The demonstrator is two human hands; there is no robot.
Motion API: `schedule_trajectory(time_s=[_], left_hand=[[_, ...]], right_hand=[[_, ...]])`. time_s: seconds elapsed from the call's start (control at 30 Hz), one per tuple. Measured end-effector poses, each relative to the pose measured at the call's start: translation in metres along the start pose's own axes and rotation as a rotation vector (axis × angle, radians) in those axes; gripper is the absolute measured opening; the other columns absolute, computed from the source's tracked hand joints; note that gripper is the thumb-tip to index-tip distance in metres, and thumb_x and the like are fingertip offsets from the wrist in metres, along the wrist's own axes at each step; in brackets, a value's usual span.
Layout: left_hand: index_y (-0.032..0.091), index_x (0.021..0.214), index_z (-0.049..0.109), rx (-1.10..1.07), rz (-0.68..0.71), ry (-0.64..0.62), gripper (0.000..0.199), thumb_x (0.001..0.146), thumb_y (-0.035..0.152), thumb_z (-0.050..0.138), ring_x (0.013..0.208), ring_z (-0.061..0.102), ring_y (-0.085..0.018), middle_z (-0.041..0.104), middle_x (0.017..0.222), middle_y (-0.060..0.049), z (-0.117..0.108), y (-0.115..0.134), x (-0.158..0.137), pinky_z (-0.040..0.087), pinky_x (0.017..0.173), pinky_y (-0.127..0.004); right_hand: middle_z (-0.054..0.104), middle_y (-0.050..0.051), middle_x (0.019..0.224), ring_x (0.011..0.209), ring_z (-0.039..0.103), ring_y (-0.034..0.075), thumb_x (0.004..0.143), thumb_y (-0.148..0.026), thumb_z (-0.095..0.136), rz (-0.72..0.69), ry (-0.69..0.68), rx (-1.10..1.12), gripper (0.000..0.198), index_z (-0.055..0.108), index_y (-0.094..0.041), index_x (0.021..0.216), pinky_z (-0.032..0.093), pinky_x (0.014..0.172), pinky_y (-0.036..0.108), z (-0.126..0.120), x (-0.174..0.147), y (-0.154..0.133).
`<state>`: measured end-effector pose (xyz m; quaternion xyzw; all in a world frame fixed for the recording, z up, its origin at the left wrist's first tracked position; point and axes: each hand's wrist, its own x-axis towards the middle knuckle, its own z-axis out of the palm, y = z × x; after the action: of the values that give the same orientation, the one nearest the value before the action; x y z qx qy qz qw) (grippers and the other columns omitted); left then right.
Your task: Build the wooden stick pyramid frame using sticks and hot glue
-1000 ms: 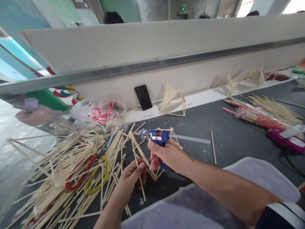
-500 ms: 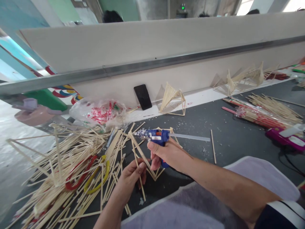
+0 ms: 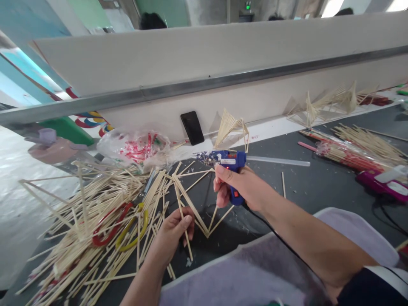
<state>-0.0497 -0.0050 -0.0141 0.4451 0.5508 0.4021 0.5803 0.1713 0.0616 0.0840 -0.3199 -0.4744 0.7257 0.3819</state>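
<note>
My right hand (image 3: pixel 237 185) is wrapped round a blue hot glue gun (image 3: pixel 231 161), whose nozzle points left above the table. A long clear glue stick (image 3: pixel 279 161) sticks out of its back. My left hand (image 3: pixel 178 229) pinches a thin wooden stick (image 3: pixel 188 242) near its lower end. That stick's upper end meets the corner of a stick frame (image 3: pixel 193 204), which lies on the dark table between my hands. Part of the frame is hidden behind my right hand.
Loose sticks (image 3: pixel 105 238) pile up at the left, with red-and-yellow-handled scissors (image 3: pixel 132 227) among them. Along the white partition stand a plastic bag (image 3: pixel 134 148), a phone (image 3: pixel 192 127) and a finished-looking stick model (image 3: pixel 228 127). A purple glue gun (image 3: pixel 382 185) and bundled sticks (image 3: pixel 350 151) lie right.
My right hand has lifted the glue gun up and to the right, away from the frame's corner. My left hand stays on the stick almost unmoved.
</note>
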Motion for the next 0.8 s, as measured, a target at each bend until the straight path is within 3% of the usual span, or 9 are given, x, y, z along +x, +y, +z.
schedule_trajectory(time_s=[0.13,0.27,0.57,0.8], left_hand=[[0.016,0.089,0.052,-0.001,-0.022,-0.026,0.028,0.080,0.042,0.056,0.044,0.047,-0.007,0.052,0.061,0.002,0.003,0.004,-0.002,0.031,0.036,-0.016],[0.016,0.087,0.051,0.005,-0.028,-0.003,0.030,0.081,0.044,0.054,0.042,0.045,-0.006,0.050,0.059,0.003,0.007,0.008,-0.004,0.031,0.035,-0.016],[0.016,0.094,0.055,-0.117,0.060,0.070,0.031,0.080,0.044,0.055,0.045,0.050,-0.008,0.049,0.067,0.003,-0.003,0.008,-0.004,0.034,0.037,-0.017],[0.014,0.096,0.058,-0.182,0.089,0.117,0.035,0.081,0.045,0.053,0.057,0.058,-0.013,0.055,0.074,-0.002,-0.011,0.023,-0.011,0.045,0.046,-0.023]], right_hand=[[0.062,0.003,0.051,0.046,0.061,0.014,0.077,-0.057,0.054,0.003,-0.052,0.038,0.045,0.056,-0.014,0.067,0.051,0.048,0.024,0.002,-0.004,-0.002],[0.061,0.003,0.048,0.044,0.060,0.014,0.074,-0.058,0.058,0.063,-0.098,0.027,0.046,0.056,-0.013,0.067,0.049,0.045,0.022,0.014,-0.003,0.013],[0.059,0.002,0.046,0.044,0.060,0.014,0.072,-0.059,0.059,0.088,-0.081,-0.023,0.047,0.056,-0.012,0.072,0.050,0.046,0.023,0.024,-0.004,0.026],[0.061,0.002,0.048,0.044,0.060,0.015,0.074,-0.057,0.059,0.106,-0.086,-0.028,0.044,0.056,-0.013,0.071,0.050,0.046,0.024,0.023,-0.003,0.028]])
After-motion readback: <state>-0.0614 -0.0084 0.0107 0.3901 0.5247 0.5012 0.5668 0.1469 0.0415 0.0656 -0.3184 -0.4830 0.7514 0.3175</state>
